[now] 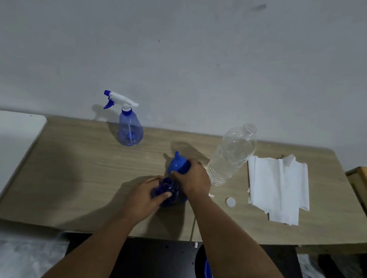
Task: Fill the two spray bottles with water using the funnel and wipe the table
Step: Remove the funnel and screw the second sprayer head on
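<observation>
The left hand (145,194) is curling around the open blue bottle (166,192) near the middle of the table (70,171), thumb lying across its shoulder, steadying it upright with its mouth facing up at the camera. The right hand (192,178) is gripping the blue funnel (178,163), which is lying just beyond the bottle on the far side, touching or almost touching it; its spout is pointing away toward the far wall, its wide end tucked under the fingers. So the funnel is sitting the wrong way round for the mouth: the next move likely calls for swinging the spout back toward the near side and down into the opening. The clear water bottle (231,154) is standing uncapped just right of the right hand, its cap (230,201) lying nearer. The second spray bottle (130,127), sprayer on, is standing far left.
</observation>
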